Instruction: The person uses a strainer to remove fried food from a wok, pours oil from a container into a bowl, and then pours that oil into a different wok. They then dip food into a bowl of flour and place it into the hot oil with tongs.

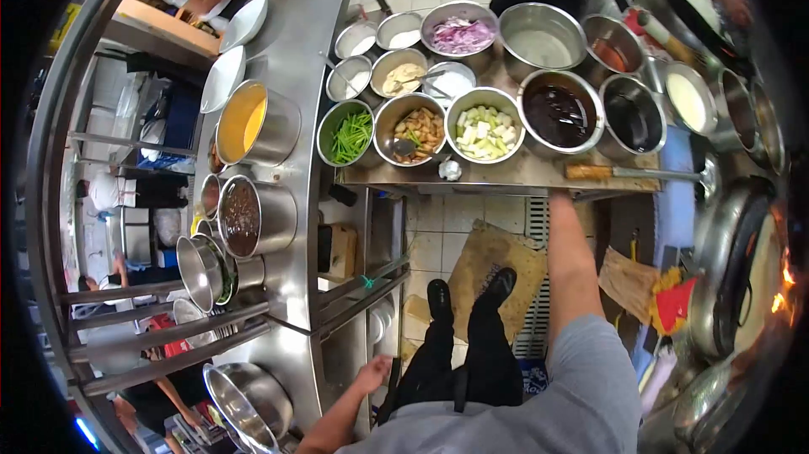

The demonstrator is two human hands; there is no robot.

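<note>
My left hand [372, 375] hangs low beside my body, left of my dark trousers. Its fingers are curled in, and nothing shows in them. My right forearm [571, 260] stretches forward to the front edge of the counter, where the hand passes beneath the edge and is hidden. Just above lies a wok ladle [640, 173] with a wooden handle, along the counter edge. Nearby stand a pot of dark sauce [559, 112], a pot of cut pale green-white vegetable [485, 132], a pot of brown pieces [410, 130] with a spoon, and a pot of chopped greens [346, 135].
Flames [786, 273] burn beside a large wok [731, 260] on the right. Steel pots, including one with yellow liquid [254, 121], and white bowls line the left counter [299, 176]. A mat [497, 264] lies before my feet. Other people work at the edges.
</note>
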